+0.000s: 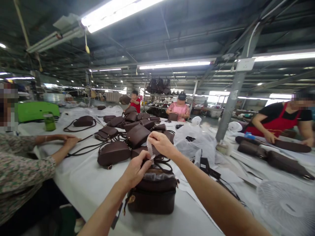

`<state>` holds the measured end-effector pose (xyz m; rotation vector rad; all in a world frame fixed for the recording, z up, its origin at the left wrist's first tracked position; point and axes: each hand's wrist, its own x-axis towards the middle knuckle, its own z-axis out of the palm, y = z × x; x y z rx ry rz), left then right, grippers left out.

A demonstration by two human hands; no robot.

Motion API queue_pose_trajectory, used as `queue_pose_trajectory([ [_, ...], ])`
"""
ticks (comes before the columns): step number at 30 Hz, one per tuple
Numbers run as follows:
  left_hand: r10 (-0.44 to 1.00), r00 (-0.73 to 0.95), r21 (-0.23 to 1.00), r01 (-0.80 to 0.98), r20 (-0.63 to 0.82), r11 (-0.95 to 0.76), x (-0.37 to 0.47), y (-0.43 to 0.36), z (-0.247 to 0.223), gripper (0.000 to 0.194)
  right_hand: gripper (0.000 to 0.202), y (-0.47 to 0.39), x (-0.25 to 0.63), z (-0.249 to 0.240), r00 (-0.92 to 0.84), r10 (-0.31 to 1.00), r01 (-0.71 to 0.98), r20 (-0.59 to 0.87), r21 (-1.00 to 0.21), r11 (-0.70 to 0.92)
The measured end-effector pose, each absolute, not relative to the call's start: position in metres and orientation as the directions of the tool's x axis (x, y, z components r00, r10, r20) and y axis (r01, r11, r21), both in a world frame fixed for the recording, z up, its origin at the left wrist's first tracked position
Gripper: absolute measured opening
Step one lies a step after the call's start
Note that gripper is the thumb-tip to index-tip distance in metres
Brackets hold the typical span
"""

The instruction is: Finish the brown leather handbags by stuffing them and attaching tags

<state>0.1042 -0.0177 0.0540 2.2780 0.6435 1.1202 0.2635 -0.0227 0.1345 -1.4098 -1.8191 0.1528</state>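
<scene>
A dark brown handbag (pixel 154 200) stands upright on the white-covered table in front of me, its top unzipped with clear plastic showing inside. Above its opening, my right hand (pixel 161 143) pinches the upper end of a thin whitish strip (pixel 149 149) with a jagged edge. My left hand (pixel 138 168) is closed at the strip's lower end, thumb and forefinger together. Dark straps (pixel 164 165) lie behind the opening, close under both hands. What the strip is made of cannot be made out.
Several brown handbags (pixel 114 153) are heaped beyond my hands. A co-worker's hands (pixel 70 142) rest on straps at left. White plastic bags (pixel 194 139) lie right of the heap, near a metal post (pixel 227 108). A fan (pixel 289 205) is at lower right. Other people work around the tables.
</scene>
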Motion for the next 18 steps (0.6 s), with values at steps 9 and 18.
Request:
queue_pose_trajectory([
  [9,0.501,0.673,0.536,0.181,0.544,-0.825,0.102,-0.017,0.077,0.024,0.015,-0.029,0.262,0.153,0.1,0.792,0.779,0.602,-0.542,0.314],
  [18,0.553,0.677,0.561,0.244,0.486,-0.791,0.088,0.002,0.08,0.026,0.025,-0.068,0.263,0.112,-0.269,0.943,0.96,0.197,0.135,0.246],
])
